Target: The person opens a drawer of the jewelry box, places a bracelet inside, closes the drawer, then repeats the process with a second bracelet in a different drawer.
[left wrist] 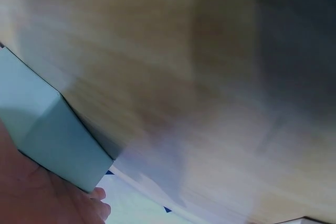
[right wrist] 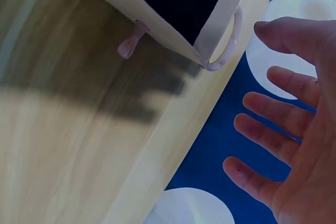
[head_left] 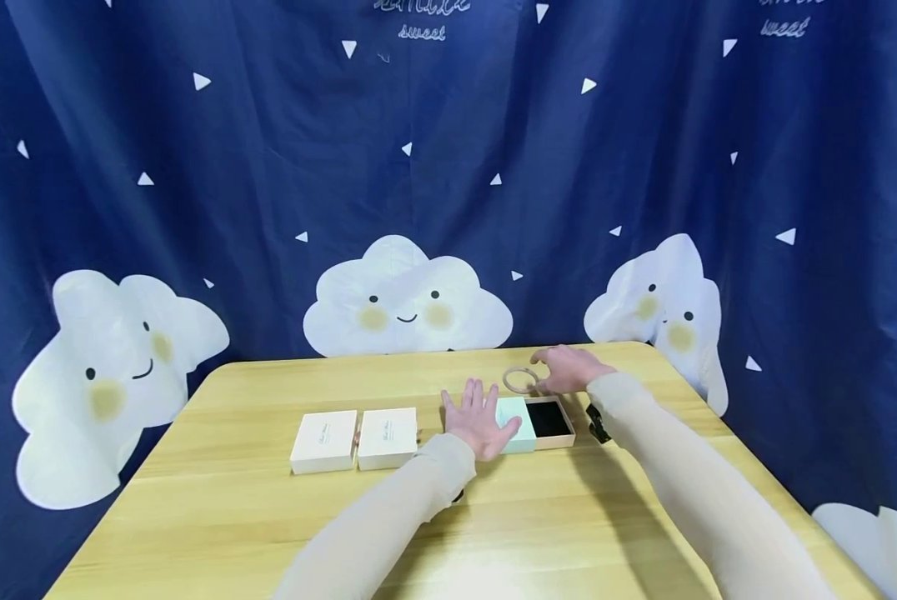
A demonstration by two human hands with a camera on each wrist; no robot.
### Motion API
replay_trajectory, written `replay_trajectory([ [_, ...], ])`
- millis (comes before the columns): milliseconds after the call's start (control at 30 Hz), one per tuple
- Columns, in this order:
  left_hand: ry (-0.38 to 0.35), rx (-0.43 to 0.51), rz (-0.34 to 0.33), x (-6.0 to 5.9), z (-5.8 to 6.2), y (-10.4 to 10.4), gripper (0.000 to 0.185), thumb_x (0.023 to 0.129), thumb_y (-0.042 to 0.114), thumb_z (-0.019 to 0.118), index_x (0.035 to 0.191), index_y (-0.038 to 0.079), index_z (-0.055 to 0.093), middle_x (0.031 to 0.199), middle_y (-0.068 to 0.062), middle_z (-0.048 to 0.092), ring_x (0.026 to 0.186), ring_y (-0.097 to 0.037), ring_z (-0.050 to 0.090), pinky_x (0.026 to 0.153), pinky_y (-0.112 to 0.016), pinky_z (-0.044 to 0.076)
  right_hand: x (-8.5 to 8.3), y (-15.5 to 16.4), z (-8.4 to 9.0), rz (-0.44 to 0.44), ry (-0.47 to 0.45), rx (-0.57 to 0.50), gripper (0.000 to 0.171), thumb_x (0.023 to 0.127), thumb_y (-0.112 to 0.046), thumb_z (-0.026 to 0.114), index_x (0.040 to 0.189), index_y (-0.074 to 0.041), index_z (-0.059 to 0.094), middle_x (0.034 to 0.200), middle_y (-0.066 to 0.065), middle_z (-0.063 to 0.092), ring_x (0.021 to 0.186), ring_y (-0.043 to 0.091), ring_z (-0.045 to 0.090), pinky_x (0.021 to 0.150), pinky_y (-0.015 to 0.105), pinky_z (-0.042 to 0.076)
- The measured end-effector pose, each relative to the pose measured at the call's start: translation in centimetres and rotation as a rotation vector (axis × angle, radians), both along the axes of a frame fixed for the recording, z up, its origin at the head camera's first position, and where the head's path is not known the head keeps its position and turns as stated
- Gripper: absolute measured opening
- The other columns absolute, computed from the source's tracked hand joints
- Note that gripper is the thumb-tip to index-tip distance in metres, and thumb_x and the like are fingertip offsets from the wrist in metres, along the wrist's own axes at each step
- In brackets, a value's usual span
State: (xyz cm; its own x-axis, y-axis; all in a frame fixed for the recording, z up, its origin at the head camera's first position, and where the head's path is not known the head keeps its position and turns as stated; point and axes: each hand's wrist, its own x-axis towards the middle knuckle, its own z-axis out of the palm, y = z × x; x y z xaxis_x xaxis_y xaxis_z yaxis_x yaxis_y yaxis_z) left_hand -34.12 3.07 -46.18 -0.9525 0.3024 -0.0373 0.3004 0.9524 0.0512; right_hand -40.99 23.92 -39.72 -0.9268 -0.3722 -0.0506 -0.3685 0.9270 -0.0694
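Note:
A mint-green box sleeve (head_left: 523, 442) lies on the table with its pink-edged drawer (head_left: 554, 443) slid partway out to the right. Black lining (head_left: 548, 418) fills the drawer. My left hand (head_left: 477, 425) rests on the sleeve's left part, fingers spread; its palm borders the sleeve (left wrist: 68, 145) in the left wrist view. Behind the box lies a pale bangle (head_left: 520, 392). Beside it is my right hand (head_left: 568, 369), fingers apart in the right wrist view, its thumb (right wrist: 286, 34) close to the bangle (right wrist: 236, 32). A pink ribbon pull (right wrist: 134, 39) sticks out of the drawer's end.
Two white boxes stand side by side to the left, one (head_left: 324, 442) farther out and the other (head_left: 387, 437) nearer my left hand. The wooden table (head_left: 216, 500) ends at the back against a dark blue curtain (head_left: 448, 192) with cloud prints.

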Motion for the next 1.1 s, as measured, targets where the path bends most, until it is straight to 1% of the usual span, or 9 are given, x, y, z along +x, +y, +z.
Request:
replay_trajectory([
  [133, -0.004, 0.009, -0.003, 0.5, -0.2, 0.0, 0.084, 0.097, 0.075, 0.015, 0.163, 0.024, 0.018, 0.169, -0.011, 0.017, 0.157, -0.026, 0.009, 0.119, -0.07, 0.012, -0.4, -0.6, -0.7, -0.01, -0.023, -0.008, 0.061, 0.084, -0.04, 0.077, 0.135, -0.011, 0.062, 0.131, 0.014, 0.066, 0.114, 0.03, 0.063, 0.088, 0.053, 0.053],
  [267, 0.0, 0.017, -0.002, 0.6, -0.3, 0.0, 0.083, 0.097, 0.074, 0.017, 0.163, 0.023, 0.019, 0.169, -0.011, 0.018, 0.157, -0.026, 0.01, 0.119, -0.07, 0.012, -1.1, -0.9, -1.4, -0.009, -0.039, -0.005, 0.063, 0.082, -0.04, 0.077, 0.136, -0.011, 0.061, 0.13, 0.013, 0.066, 0.111, 0.029, 0.063, 0.089, 0.053, 0.053],
  [467, 0.008, 0.024, 0.007, 0.4, -0.4, 0.2, 0.083, 0.097, 0.074, 0.019, 0.163, 0.024, 0.021, 0.168, -0.011, 0.021, 0.157, -0.026, 0.012, 0.119, -0.069, 0.013, -2.0, -1.5, -1.9, -0.006, -0.08, -0.009, 0.071, 0.076, -0.038, 0.08, 0.138, -0.009, 0.059, 0.136, 0.013, 0.063, 0.119, 0.031, 0.059, 0.094, 0.055, 0.051],
  [633, -0.007, 0.01, 0.004, 0.3, -0.3, 0.4, 0.083, 0.097, 0.075, 0.016, 0.163, 0.025, 0.017, 0.169, -0.011, 0.017, 0.157, -0.026, 0.009, 0.119, -0.07, 0.011, -2.5, -1.8, -2.0, -0.023, -0.11, -0.014, 0.076, 0.073, -0.033, 0.08, 0.141, -0.009, 0.057, 0.137, 0.014, 0.061, 0.114, 0.028, 0.057, 0.093, 0.053, 0.05],
  [733, -0.002, 0.003, 0.01, 0.4, 0.0, 0.4, 0.083, 0.097, 0.075, 0.017, 0.163, 0.025, 0.019, 0.169, -0.01, 0.018, 0.157, -0.025, 0.01, 0.119, -0.069, 0.011, -2.7, -1.8, -2.1, -0.022, -0.115, -0.015, 0.077, 0.073, -0.031, 0.079, 0.143, -0.008, 0.055, 0.137, 0.015, 0.061, 0.111, 0.027, 0.057, 0.091, 0.053, 0.051],
  [933, 0.015, -0.011, 0.011, 0.8, 0.6, 0.2, 0.081, 0.098, 0.073, 0.018, 0.163, 0.024, 0.021, 0.168, -0.011, 0.021, 0.157, -0.025, 0.013, 0.119, -0.068, 0.014, -3.3, -1.8, -2.5, -0.025, -0.128, -0.022, 0.078, 0.072, -0.03, 0.081, 0.142, -0.007, 0.055, 0.122, 0.014, 0.066, 0.102, 0.027, 0.059, 0.086, 0.054, 0.052],
  [1000, 0.021, -0.013, 0.015, 0.8, 0.6, 0.2, 0.081, 0.098, 0.073, 0.018, 0.163, 0.025, 0.021, 0.168, -0.01, 0.021, 0.157, -0.024, 0.014, 0.119, -0.067, 0.015, -3.7, -1.7, -2.9, -0.027, -0.131, -0.019, 0.08, 0.072, -0.031, 0.081, 0.143, -0.008, 0.054, 0.116, 0.011, 0.067, 0.099, 0.026, 0.059, 0.084, 0.053, 0.052],
  [1100, 0.022, -0.015, 0.023, 0.6, 0.3, 0.1, 0.082, 0.097, 0.074, 0.017, 0.163, 0.026, 0.02, 0.168, -0.01, 0.021, 0.157, -0.024, 0.013, 0.12, -0.067, 0.014, -4.3, -1.7, -3.4, -0.019, -0.131, -0.019, 0.082, 0.071, -0.032, 0.081, 0.144, -0.008, 0.053, 0.107, 0.007, 0.067, 0.096, 0.024, 0.059, 0.082, 0.053, 0.051],
])
